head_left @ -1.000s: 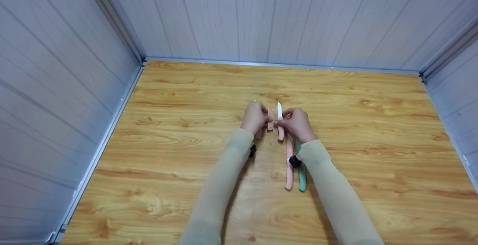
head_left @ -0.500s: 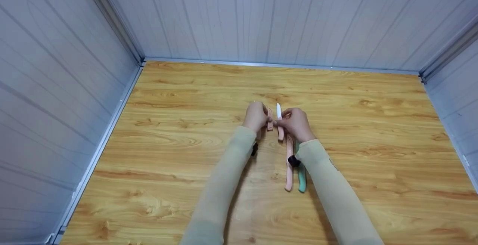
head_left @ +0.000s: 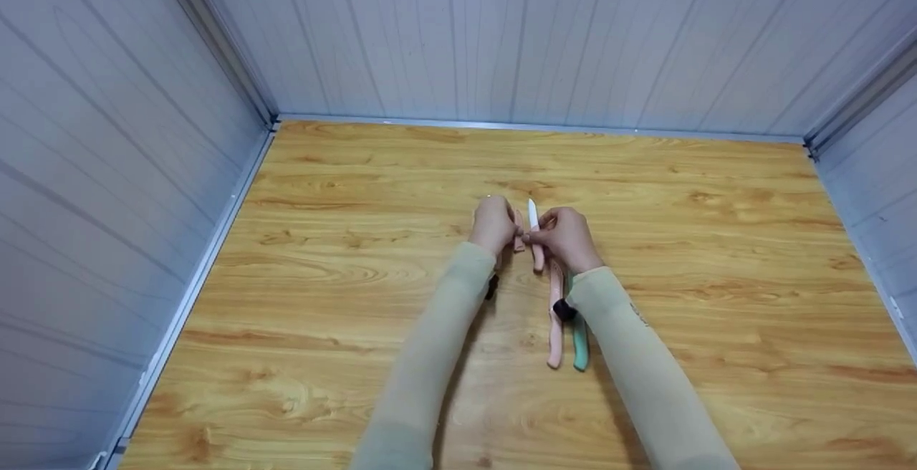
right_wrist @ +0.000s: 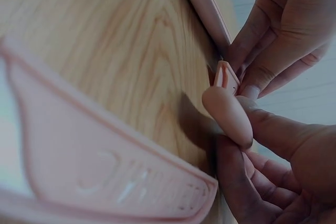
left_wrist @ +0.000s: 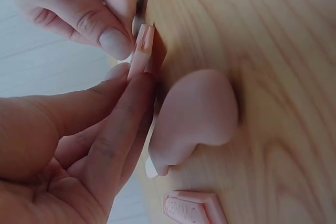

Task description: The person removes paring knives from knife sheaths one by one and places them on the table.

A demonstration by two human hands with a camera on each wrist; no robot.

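Note:
My left hand (head_left: 493,225) pinches a small pink knife sheath (head_left: 519,244) between thumb and fingers. Its slotted end (left_wrist: 143,45) shows in the left wrist view. Just to the right, my right hand (head_left: 569,237) pinches a pink-handled knife (head_left: 538,259). That knife's white blade (head_left: 532,212) points away from me, bare and apart from the sheath. Both thumbs are close together. Under the left hand, another pink-handled knife (left_wrist: 199,111) lies on the table, mostly hidden in the head view.
On the wooden table (head_left: 344,341), a pink knife (head_left: 554,334) and a green-handled knife (head_left: 579,344) lie side by side beneath my right wrist. A further pink piece (left_wrist: 191,208) rests near the left hand. Pale panel walls (head_left: 487,40) stand around the table.
The knife in my right hand has tilted slightly, its blade tip moving left towards the sheath. My left hand has shifted a little to the right. The knives on the table stay put.

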